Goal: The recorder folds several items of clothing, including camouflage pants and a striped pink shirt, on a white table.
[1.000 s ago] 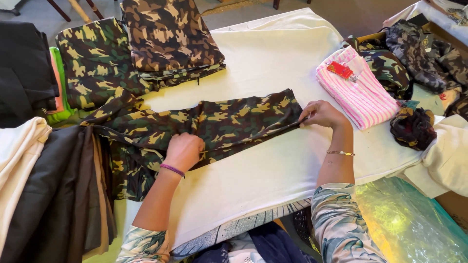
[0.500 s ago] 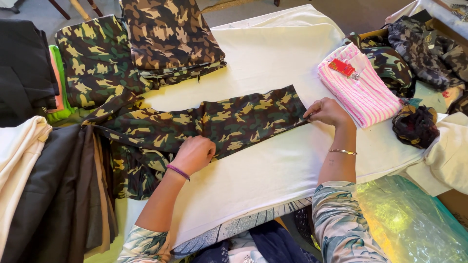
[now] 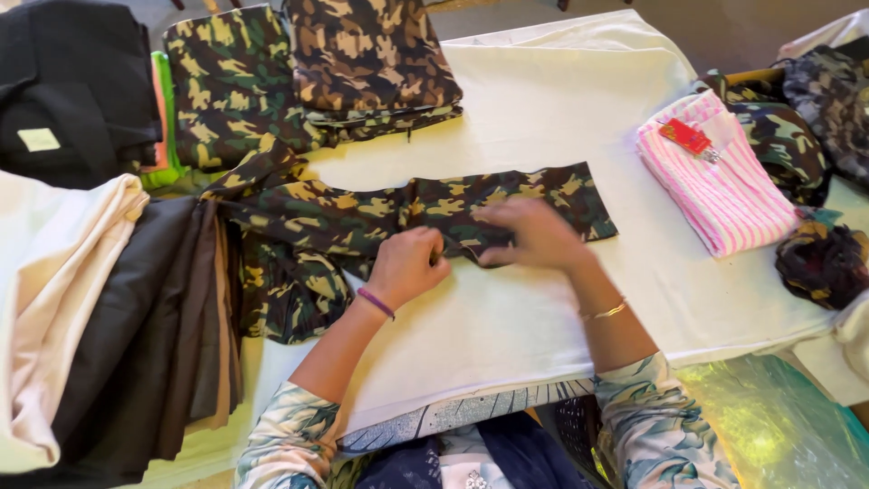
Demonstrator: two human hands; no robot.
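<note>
A pair of camouflage trousers (image 3: 344, 213) lies stretched across the white-covered table (image 3: 507, 326), one leg pointing right. My left hand (image 3: 407, 264) rests on the leg's near edge with its fingers curled onto the cloth. My right hand (image 3: 534, 234), blurred by motion, lies flat over the middle of the same leg, fingers pointing left toward the other hand. The cuff end (image 3: 588, 199) lies free on the table past my right hand.
Folded camouflage stacks (image 3: 371, 54) sit at the back, a black pile (image 3: 72, 91) at far left, and dark and cream fabrics (image 3: 136, 317) hang at the left edge. A pink striped folded garment (image 3: 724, 181), a dark bundle (image 3: 819, 263) and a green plastic bag (image 3: 778, 426) are on the right.
My right hand left the cuff end and slid left along the leg to its middle. My left hand moved right along the near edge, so the hands are now close together.
</note>
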